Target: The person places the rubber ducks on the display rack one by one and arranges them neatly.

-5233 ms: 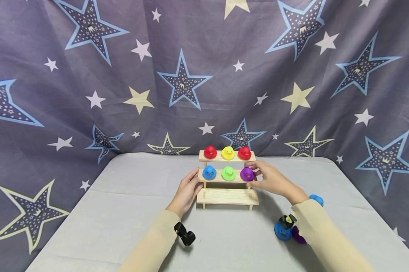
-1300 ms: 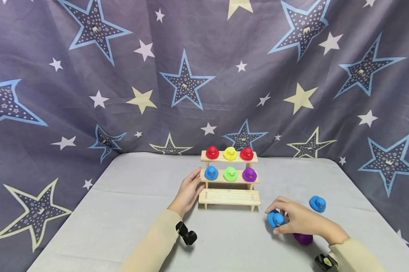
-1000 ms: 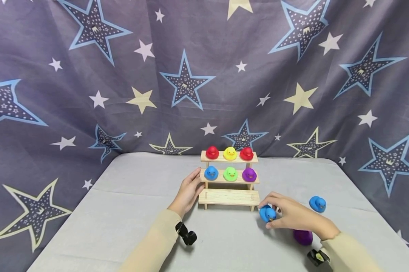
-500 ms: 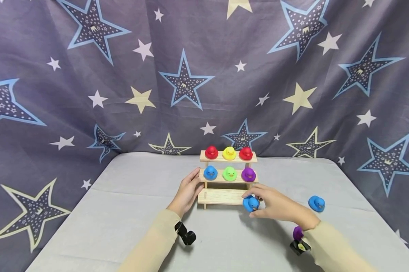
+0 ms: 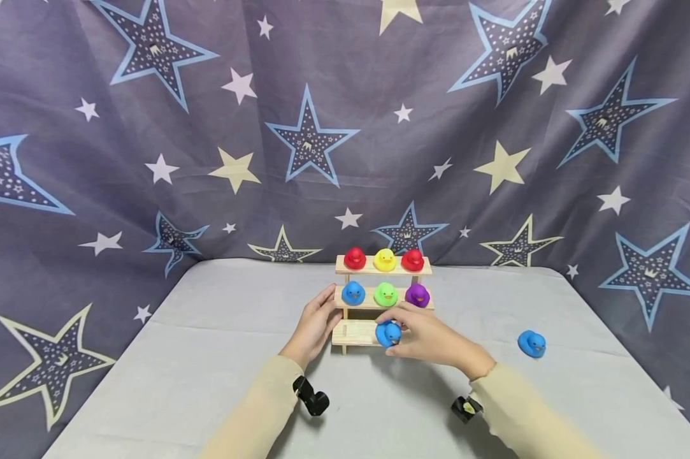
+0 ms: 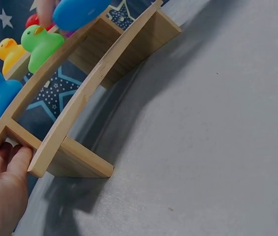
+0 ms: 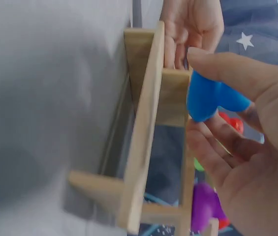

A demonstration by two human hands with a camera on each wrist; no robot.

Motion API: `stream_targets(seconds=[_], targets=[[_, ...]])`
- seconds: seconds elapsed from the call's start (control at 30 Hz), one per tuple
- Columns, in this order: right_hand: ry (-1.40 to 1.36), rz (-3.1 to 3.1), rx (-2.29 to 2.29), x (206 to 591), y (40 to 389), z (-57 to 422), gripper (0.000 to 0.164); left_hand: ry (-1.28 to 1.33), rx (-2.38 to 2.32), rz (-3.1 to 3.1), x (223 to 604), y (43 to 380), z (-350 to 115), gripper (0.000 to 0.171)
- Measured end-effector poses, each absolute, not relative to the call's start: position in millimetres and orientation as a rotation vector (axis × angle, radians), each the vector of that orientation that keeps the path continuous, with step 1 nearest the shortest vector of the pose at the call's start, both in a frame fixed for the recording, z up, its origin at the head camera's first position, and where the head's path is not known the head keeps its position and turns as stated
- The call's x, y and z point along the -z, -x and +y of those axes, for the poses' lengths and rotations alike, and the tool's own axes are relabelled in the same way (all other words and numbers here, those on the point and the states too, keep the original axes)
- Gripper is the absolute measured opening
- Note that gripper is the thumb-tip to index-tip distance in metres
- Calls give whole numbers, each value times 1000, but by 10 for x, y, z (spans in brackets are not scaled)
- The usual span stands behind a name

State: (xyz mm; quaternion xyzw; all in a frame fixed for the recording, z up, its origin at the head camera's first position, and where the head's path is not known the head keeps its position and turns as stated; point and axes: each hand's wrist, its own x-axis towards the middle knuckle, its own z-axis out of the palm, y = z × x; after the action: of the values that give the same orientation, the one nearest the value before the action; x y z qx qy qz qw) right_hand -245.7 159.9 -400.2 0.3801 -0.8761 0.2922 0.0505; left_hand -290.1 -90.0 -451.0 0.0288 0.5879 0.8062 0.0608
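A three-step wooden display stand (image 5: 356, 333) stands on the table, and my left hand (image 5: 315, 325) grips the left end of its middle shelf. In the left wrist view, the fingers (image 6: 16, 162) curl at that shelf's end. My right hand (image 5: 431, 335) pinches a blue rubber duck (image 5: 388, 333) between thumb and fingers, over the bottom shelf; the right wrist view shows the duck (image 7: 210, 96) apart from that shelf. On the middle shelf sit a blue duck (image 5: 353, 292), a green duck (image 5: 386, 294) and a purple duck (image 5: 417, 294).
Two red ducks, one at the left end (image 5: 355, 258), flank a yellow duck (image 5: 385, 259) on the top shelf. Another blue duck (image 5: 532, 343) sits on the grey-covered table (image 5: 218, 319) at right. A star-patterned curtain (image 5: 322, 204) hangs behind.
The right hand left the purple duck on the middle shelf, picked up a blue duck from the right and carried it left over the bottom shelf. The left hand kept its grip.
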Motion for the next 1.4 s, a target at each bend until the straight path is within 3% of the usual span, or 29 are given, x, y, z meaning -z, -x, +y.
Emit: stream_targets(seconds=[0.5, 1.4], targets=[[-1084, -2678, -945, 4166, 2558, 1167, 52, -100, -2430, 1778, 4508, 2892, -900, 54], [-972, -2700, -981, 4285, 2597, 970, 51, -109, -2446, 1757, 4507, 2893, -893, 54]])
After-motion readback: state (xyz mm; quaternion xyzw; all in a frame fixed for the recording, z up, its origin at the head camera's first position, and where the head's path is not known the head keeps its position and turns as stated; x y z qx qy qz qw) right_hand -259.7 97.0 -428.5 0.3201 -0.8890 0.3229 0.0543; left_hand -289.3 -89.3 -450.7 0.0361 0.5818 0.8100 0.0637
